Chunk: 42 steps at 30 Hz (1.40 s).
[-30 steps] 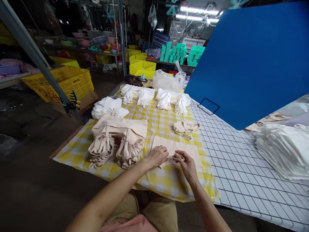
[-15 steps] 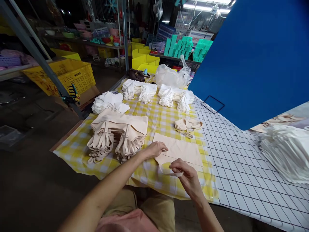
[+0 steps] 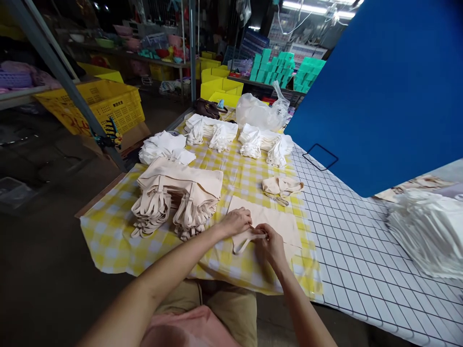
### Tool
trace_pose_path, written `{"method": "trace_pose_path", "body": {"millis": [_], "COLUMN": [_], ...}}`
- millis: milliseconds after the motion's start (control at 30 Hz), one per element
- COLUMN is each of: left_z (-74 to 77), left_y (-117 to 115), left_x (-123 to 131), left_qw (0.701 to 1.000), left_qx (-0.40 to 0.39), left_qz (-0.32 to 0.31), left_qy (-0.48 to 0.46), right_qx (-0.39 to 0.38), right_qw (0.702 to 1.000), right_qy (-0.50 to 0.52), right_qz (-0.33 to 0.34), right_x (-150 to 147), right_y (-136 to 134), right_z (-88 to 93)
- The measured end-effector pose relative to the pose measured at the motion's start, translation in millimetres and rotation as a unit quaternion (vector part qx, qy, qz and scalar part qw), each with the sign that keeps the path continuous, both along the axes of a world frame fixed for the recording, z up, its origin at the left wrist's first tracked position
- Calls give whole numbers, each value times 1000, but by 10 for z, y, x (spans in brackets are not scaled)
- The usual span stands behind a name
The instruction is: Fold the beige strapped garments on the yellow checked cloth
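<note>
A flat beige cloth piece with a thin strap (image 3: 278,217) lies on the checked cloth in front of me. My left hand (image 3: 237,221) rests at its left part, fingers curled and closed on the fabric. My right hand (image 3: 270,242) is closed in a pinch on the strap (image 3: 246,243), whose loop hangs to the left below my hands. The fingertips of both hands are close together, partly hiding the fabric there. To the left stands a thick stack of similar beige pieces (image 3: 181,178), their strap loops bunched toward me.
White strapped pieces are stacked farther back (image 3: 211,127), near a crumpled white pile (image 3: 164,147) and a plastic bag (image 3: 256,113). A small beige bundle (image 3: 282,185) lies behind my work. A large blue panel (image 3: 379,96) and white stack (image 3: 428,231) are at right.
My right hand has moved up and left, next to my left hand, bringing the strap over the cloth. My left hand stays on the left part of the cloth piece.
</note>
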<state>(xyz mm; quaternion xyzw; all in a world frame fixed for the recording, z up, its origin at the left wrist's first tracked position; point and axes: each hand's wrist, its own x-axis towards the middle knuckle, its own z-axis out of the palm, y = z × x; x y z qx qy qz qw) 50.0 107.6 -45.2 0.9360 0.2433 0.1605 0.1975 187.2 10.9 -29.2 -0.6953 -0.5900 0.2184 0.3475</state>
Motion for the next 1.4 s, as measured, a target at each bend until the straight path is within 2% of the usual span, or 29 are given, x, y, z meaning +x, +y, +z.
{"method": "trace_pose_path", "body": {"millis": [100, 233, 733, 1033, 1133, 1233, 1333, 1400], "left_z": [-51, -81, -5, -38, -51, -63, -64, -48], "left_y": [38, 80, 114, 131, 143, 146, 134, 123], "left_x": [18, 31, 28, 42, 62, 75, 64, 38], "left_qw": [998, 996, 997, 998, 998, 998, 998, 997], "left_qx": [-46, -74, -69, -53, -52, -55, -61, -70], "left_qz": [24, 22, 9, 13, 18, 25, 26, 21], "left_qy": [-31, -48, -26, -13, 5, 11, -4, -16], "right_qx": [6, 13, 12, 48, 61, 73, 83, 83], "right_qw": [998, 991, 968, 939, 946, 968, 991, 996], "right_qy": [-51, -121, -218, -320, -295, -211, -87, -10], "right_qz": [30, 61, 124, 115, 120, 112, 53, 3], "right_x": [32, 75, 151, 70, 50, 27, -15, -47], "right_y": [106, 205, 322, 327, 329, 334, 305, 242], "right_z": [-17, -30, -54, -88, -80, -60, -15, 38]}}
